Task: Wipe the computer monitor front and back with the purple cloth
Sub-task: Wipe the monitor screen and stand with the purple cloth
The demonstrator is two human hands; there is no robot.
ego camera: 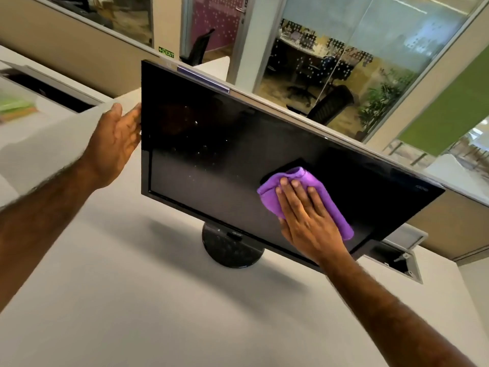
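Note:
A black computer monitor stands on its round base on a white desk, its dark screen facing me with specks of dust on the left half. My right hand lies flat on the lower right part of the screen and presses a folded purple cloth against the glass. My left hand grips the monitor's left edge, thumb up, with the fingertips hidden behind the frame. The back of the monitor is hidden.
The white desk spreads out in front of the monitor. A cable hatch is set into the desk at the right behind the screen, another recess at the left. A glass partition with chairs behind it rises beyond the desk.

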